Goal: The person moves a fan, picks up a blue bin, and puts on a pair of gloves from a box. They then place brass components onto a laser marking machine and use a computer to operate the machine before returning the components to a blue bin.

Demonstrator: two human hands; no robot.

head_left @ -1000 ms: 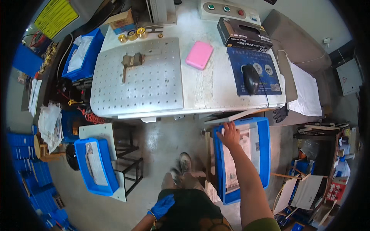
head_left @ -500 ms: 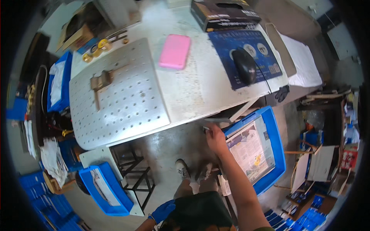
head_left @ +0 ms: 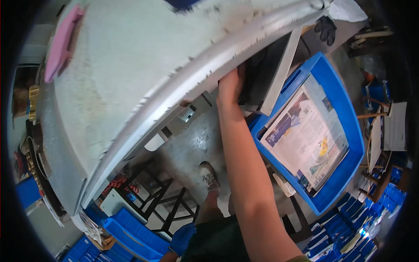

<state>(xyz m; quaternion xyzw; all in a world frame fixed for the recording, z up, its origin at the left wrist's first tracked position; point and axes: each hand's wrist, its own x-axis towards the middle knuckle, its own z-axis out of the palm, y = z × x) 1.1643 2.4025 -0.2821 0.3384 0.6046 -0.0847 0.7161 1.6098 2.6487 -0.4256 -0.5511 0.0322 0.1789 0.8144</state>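
Note:
My bare right arm stretches forward, and my right hand [head_left: 230, 84] reaches under the front edge of the white table [head_left: 152, 65]. Its fingers are hidden there, beside a dark recess and a pale-edged panel, apparently a pulled-out drawer [head_left: 281, 72]. Close to that forearm, on its right, stands a blue plastic tray [head_left: 355, 153] lined with newspaper [head_left: 305, 135]. My left hand [head_left: 182, 238], in a blue glove, is low beside my dark green garment. Its fingers look loosely stretched, and I see nothing held in it.
A pink case [head_left: 61, 46] lies at the table's left. Below are a black metal frame [head_left: 161, 201] and another blue tray [head_left: 131, 231]. A black glove [head_left: 326, 30] is at the far right. Stacked blue boxes [head_left: 345, 222] fill the lower right.
My view has swung closer to the table edge, so the mouse and perforated metal plate are largely out of sight. My right hand has gone forward under the tabletop. The left hand stays low.

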